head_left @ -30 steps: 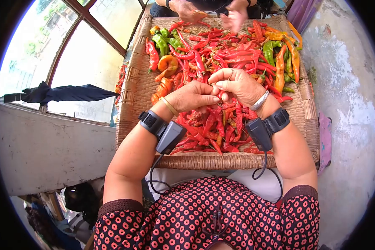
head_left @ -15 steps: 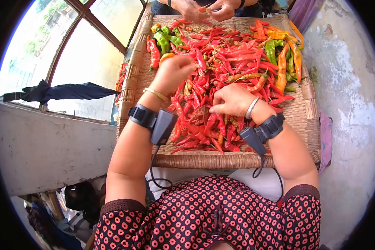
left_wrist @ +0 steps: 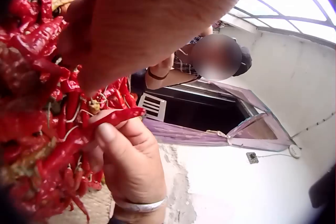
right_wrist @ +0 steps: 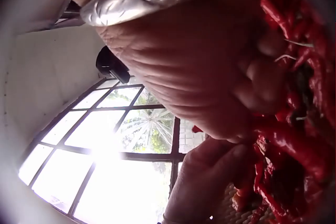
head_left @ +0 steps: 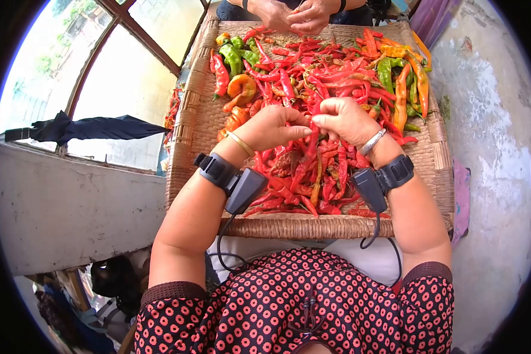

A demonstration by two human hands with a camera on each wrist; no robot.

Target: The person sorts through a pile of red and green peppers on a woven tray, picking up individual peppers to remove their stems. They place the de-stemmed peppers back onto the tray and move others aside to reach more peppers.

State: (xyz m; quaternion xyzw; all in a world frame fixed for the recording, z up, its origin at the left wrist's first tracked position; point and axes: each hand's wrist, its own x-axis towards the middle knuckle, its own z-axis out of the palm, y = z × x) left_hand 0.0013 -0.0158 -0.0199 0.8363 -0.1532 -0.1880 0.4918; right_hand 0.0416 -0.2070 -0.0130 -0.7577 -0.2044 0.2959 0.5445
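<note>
A long red chili pepper [left_wrist: 118,117] is pinched between the thumb and fingers of my right hand [head_left: 349,123], which wears a silver bracelet. In the head view, it slants down over the pile below my fingertips. My left hand [head_left: 275,128] comes in from the other side, thumb and bent fingers right at the pepper. The right wrist view shows the left hand [right_wrist: 205,179] close beside it, but I cannot tell whether those fingertips grip it. Both hands are over a heap of red chili peppers [head_left: 339,171] on a woven tray [head_left: 189,118].
Green peppers [head_left: 231,58] and curled orange peppers [head_left: 242,88] lie at the tray's left; yellow-orange peppers [head_left: 400,97] are along its right. Another person's hands [head_left: 301,16] work at the far edge. A folded dark umbrella [head_left: 112,128] points toward the tray's left side.
My left hand has come back from the tray's left side to the middle. My right hand has risen from the pile to meet it, now pinching a red chili pepper.
</note>
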